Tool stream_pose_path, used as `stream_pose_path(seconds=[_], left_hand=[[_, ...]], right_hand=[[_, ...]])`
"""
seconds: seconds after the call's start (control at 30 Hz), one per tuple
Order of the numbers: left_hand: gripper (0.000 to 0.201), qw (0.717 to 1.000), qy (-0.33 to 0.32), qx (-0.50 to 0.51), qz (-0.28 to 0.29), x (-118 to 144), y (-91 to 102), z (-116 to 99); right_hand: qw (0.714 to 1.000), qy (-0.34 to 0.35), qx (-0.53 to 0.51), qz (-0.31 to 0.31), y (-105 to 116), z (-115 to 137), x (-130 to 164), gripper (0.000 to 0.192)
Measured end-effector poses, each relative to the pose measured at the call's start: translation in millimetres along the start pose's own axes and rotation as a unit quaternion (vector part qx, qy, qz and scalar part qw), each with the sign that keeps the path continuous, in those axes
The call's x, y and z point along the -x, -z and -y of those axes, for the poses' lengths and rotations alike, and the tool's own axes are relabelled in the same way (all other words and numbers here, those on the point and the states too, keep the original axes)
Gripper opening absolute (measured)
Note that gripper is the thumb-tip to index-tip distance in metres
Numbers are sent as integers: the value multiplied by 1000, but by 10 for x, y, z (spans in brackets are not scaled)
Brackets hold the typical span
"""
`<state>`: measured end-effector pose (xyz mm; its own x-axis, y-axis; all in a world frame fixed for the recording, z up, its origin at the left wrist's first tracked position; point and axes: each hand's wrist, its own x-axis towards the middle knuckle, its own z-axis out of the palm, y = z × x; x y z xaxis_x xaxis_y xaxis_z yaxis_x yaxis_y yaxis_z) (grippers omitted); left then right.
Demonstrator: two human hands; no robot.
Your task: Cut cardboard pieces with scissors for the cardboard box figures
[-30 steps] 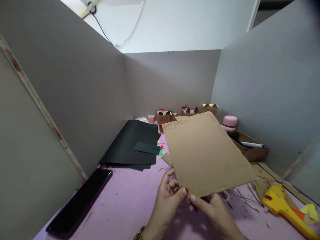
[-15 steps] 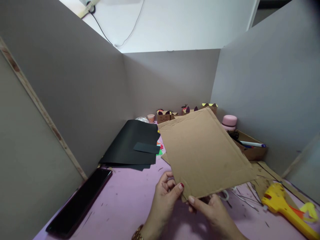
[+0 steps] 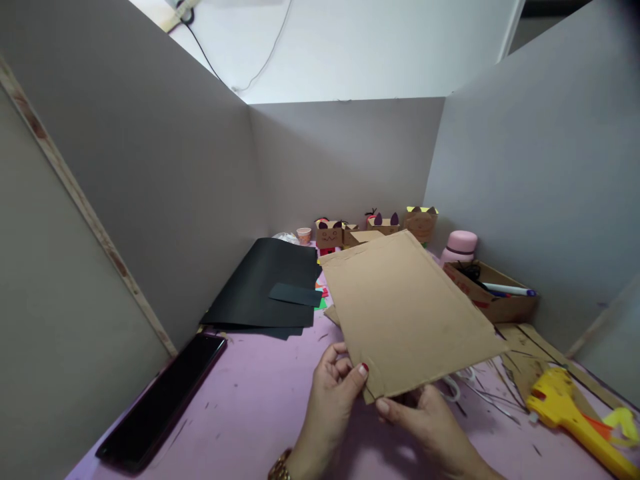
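Observation:
A flat brown cardboard sheet (image 3: 405, 313) is held up at a tilt over the pink table, its far edge raised. My left hand (image 3: 335, 387) pinches its near left corner, thumb on top and fingers curled beneath. At the near edge, just right of that corner, my right hand (image 3: 425, 417) has its thumb against the rim and its other fingers under the sheet, partly hidden. White scissor-like handles (image 3: 453, 388) show beyond the right hand, mostly covered by the cardboard.
Black paper sheets (image 3: 265, 280) and a phone (image 3: 163, 400) lie to the left. On the right are a yellow glue gun (image 3: 565, 407), cardboard strips and an open box (image 3: 505, 310) of pens. Cardboard animal-faced boxes (image 3: 329, 237), a cup (image 3: 303, 235) and a pink bottle (image 3: 459, 247) stand behind.
The cardboard's far edge has dipped lower, showing more of the boxes behind it. Both hands keep nearly the same hold, and the view has shifted slightly.

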<state>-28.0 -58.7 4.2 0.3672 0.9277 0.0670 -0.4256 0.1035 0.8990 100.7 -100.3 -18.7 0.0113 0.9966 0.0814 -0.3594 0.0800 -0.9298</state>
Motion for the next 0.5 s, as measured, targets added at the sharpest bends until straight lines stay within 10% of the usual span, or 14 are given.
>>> stream_pose_path(seconds=[0.5], left_hand=[[36,1000,9,20,-4,4,-10,68]], right_hand=[[1000,4,-9,-9,41,-10,-18,23]])
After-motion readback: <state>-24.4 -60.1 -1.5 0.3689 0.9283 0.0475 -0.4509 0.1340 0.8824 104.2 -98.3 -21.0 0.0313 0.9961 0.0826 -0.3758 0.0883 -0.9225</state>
